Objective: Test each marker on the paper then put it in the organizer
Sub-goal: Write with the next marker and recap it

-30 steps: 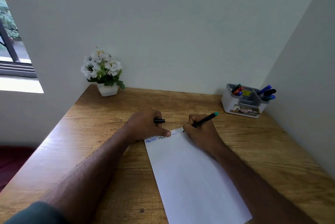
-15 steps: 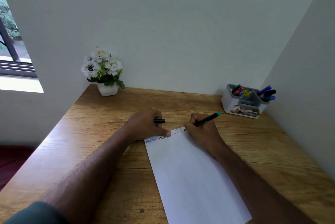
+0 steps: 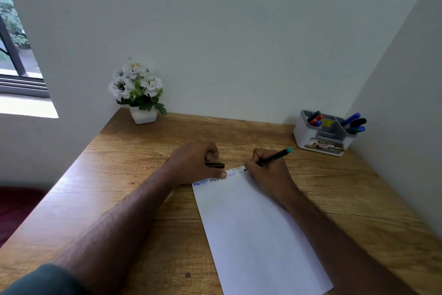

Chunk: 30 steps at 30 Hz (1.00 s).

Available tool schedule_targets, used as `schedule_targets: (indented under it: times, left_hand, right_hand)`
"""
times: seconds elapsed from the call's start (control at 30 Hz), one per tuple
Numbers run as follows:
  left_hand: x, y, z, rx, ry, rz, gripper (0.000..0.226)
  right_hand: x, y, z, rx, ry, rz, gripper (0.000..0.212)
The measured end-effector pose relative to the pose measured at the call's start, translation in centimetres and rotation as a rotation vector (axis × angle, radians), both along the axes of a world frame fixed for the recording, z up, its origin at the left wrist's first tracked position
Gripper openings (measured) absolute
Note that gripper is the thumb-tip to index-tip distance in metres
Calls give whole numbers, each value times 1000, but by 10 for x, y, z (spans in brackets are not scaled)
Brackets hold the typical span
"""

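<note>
So the marker, black barrel with a teal end, is pinched in the right hand with its tip down at the far edge of the paper, right where the rows of little test letters are. The left hand has fingers curled around what looks like the cap, with its thumb pressing the sheet's top corner flat. Honestly the thing I'd worry about is that thumb: it's sitting right over the blue lettering, so if the ink is still wet it could smear. The tip is also writing very close to the edge, so a slip would put ink on the wooden desk. And the cap could roll off if that grip loosens. Over in the far right corner sits the white organizer: red, blue and a dark marker in its left compartment, several blue and black ones leaning out the right, something yellow in the middle, though it's too small to say what.
</note>
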State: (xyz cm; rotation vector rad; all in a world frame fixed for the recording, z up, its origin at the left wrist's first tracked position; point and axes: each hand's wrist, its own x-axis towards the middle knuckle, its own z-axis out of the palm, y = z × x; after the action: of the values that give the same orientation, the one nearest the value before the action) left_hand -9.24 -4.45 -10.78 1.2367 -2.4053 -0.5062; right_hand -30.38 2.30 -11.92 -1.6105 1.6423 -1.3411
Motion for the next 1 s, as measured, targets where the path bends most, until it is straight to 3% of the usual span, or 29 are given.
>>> schedule_targets:
  times: [0.17, 1.0]
  left_hand:
    - [0, -1, -1, 8, 0, 11, 43]
    - [0, -10, -11, 66, 136, -73, 35]
  right_hand:
    - [1, 0, -1, -1, 11, 20, 40]
    - [-3, -2, -1, -40, -11, -64, 41]
